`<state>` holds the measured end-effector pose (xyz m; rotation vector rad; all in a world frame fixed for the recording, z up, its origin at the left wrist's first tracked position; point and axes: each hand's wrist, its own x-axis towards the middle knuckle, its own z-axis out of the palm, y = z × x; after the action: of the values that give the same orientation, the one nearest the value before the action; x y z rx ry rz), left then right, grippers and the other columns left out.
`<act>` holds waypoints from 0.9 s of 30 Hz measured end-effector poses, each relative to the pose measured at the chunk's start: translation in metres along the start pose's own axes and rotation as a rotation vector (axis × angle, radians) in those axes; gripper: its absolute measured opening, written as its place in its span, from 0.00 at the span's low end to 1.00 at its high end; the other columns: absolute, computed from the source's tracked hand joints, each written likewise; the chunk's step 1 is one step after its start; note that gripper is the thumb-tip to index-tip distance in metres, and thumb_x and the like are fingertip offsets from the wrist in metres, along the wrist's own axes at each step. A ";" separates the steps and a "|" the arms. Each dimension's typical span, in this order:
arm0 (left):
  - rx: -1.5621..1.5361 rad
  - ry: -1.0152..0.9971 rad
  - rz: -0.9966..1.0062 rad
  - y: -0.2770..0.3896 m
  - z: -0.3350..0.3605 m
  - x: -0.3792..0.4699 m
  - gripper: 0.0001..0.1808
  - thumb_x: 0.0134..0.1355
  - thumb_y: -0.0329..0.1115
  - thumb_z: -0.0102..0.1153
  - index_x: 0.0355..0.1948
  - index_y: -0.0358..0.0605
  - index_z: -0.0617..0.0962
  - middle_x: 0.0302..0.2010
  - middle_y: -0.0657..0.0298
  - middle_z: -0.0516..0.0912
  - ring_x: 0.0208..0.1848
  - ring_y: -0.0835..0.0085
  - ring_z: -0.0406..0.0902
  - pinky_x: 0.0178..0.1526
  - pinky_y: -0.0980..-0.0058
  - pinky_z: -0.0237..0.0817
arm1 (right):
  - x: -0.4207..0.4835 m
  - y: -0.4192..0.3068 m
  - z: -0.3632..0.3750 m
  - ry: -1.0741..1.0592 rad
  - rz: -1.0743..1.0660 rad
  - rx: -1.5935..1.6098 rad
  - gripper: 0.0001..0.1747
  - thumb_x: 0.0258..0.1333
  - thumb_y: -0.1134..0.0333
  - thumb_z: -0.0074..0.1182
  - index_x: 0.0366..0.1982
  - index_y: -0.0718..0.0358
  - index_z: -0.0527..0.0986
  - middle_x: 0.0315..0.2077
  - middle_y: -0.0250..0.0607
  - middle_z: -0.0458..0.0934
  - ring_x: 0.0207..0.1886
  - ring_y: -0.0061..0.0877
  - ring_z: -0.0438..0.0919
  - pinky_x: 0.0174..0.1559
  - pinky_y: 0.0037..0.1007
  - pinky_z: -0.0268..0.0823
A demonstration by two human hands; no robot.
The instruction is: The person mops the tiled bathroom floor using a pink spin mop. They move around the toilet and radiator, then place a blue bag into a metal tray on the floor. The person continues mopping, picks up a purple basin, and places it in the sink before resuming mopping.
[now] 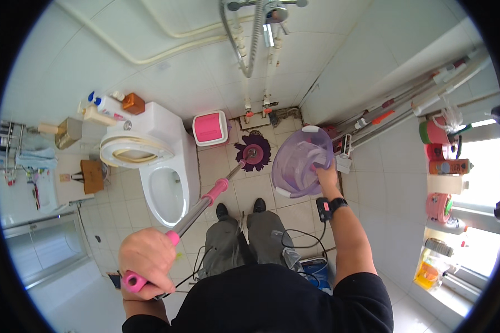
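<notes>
My left hand [148, 260] is wrapped around the pink grip at the top of a spin mop [198, 208] with a metal pole. Its round pink head with dark purple strands [253, 154] rests on the tiled floor, close to the wall. With my right hand [327, 181] I grip the near right rim of a translucent purple plastic bucket [281, 170]. The bucket is tilted, its mouth turned up towards me, and it has white handle grips. Some of my right fingers are hidden by the rim. A black device with a cable is strapped on my right wrist.
A white toilet [187, 166] with its lid raised stands left; bottles [108, 108] sit on its tank. Beside it is a pink-and-white bin [210, 128]. Poles [383, 118] lean along the right wall, near a windowsill with several containers [446, 166]. A cable loops by my right leg.
</notes>
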<state>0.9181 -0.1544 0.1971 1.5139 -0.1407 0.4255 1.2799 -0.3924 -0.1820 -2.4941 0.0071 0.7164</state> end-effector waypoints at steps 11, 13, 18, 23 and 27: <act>0.213 0.485 0.008 -0.015 0.004 -0.029 0.07 0.39 0.22 0.56 0.20 0.48 0.77 0.15 0.68 0.73 0.16 0.73 0.69 0.23 0.76 0.58 | 0.007 -0.113 0.041 0.060 -0.314 -0.418 0.39 0.49 0.71 0.47 0.65 0.50 0.52 0.64 0.62 0.52 0.49 0.55 0.75 0.51 0.43 0.68; 0.174 0.666 0.071 -0.028 -0.003 -0.032 0.03 0.46 0.25 0.55 0.23 0.44 0.75 0.19 0.66 0.73 0.18 0.75 0.70 0.23 0.77 0.59 | 0.006 -0.119 0.040 0.070 -0.367 -0.428 0.38 0.50 0.72 0.47 0.64 0.51 0.52 0.64 0.61 0.52 0.47 0.56 0.76 0.50 0.43 0.69; 0.055 0.694 0.070 -0.058 -0.025 -0.032 0.02 0.50 0.25 0.53 0.22 0.40 0.74 0.18 0.63 0.72 0.18 0.76 0.70 0.22 0.80 0.58 | 0.008 -0.121 0.034 0.113 -0.431 -0.463 0.36 0.50 0.72 0.48 0.62 0.54 0.53 0.64 0.59 0.54 0.48 0.55 0.75 0.50 0.44 0.69; 0.049 0.577 0.049 -0.081 -0.043 -0.011 0.05 0.51 0.27 0.52 0.20 0.40 0.72 0.12 0.67 0.66 0.14 0.78 0.63 0.20 0.80 0.52 | 0.011 -0.106 0.019 0.070 -0.291 -0.390 0.33 0.50 0.72 0.48 0.60 0.57 0.56 0.62 0.60 0.57 0.50 0.54 0.74 0.51 0.45 0.67; -0.020 0.798 0.266 -0.083 -0.044 0.026 0.08 0.53 0.27 0.48 0.19 0.43 0.67 0.11 0.70 0.60 0.12 0.82 0.51 0.18 0.79 0.45 | 0.021 -0.068 -0.005 0.086 -0.140 -0.288 0.33 0.48 0.69 0.50 0.58 0.63 0.58 0.54 0.61 0.68 0.51 0.52 0.74 0.53 0.44 0.65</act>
<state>0.9636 -0.1067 0.1255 1.2092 0.2849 1.2014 1.3100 -0.3340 -0.1551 -2.7634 -0.2541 0.5859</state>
